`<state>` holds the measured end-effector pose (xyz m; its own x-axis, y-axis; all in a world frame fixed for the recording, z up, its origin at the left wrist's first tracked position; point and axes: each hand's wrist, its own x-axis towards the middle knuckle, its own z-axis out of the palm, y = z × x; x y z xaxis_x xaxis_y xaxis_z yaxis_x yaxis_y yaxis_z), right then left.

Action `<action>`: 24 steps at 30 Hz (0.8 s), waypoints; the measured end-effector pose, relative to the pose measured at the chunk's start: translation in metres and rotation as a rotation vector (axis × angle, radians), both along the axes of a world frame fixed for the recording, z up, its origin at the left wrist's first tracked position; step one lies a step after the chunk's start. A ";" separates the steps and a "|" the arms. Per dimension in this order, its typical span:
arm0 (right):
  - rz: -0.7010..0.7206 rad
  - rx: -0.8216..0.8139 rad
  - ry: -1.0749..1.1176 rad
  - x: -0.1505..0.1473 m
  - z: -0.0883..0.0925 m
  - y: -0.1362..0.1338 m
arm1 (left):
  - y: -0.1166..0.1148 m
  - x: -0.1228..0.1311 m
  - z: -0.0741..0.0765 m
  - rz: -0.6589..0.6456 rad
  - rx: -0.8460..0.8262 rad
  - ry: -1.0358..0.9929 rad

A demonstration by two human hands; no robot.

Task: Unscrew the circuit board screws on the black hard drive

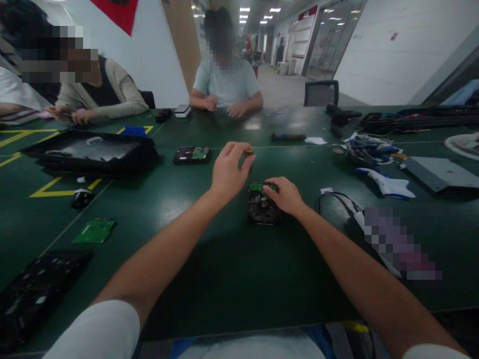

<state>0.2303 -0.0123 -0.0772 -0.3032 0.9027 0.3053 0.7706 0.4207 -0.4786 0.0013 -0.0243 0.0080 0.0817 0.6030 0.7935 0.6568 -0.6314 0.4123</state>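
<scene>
A hard drive (pixel 264 210) lies on the green table in front of me, its green circuit board (pixel 256 187) at the far end. My left hand (pixel 232 167) is above the drive's far left corner, fingers closed round a small screwdriver (pixel 249 151) with a yellowish handle end. Its thin shaft points down toward the board; whether the tip touches is too small to tell. My right hand (pixel 285 195) grips the drive's right side, thumb over the board and fingers along the far edge.
Another hard drive (pixel 192 154) lies farther left. A loose green board (pixel 95 231) and a black drive-like part (pixel 45 279) are at near left. A black tray (pixel 93 149) stands behind them. At right are a cable (pixel 337 194) and metal box (pixel 445 172). People sit across the table.
</scene>
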 end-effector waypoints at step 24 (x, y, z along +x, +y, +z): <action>0.003 0.012 0.002 0.000 -0.001 0.001 | 0.003 -0.004 0.004 -0.086 -0.035 0.064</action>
<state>0.2306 -0.0116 -0.0785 -0.3057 0.8979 0.3167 0.7685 0.4290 -0.4747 -0.0028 -0.0218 0.0117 0.1841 0.6187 0.7637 0.6260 -0.6728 0.3942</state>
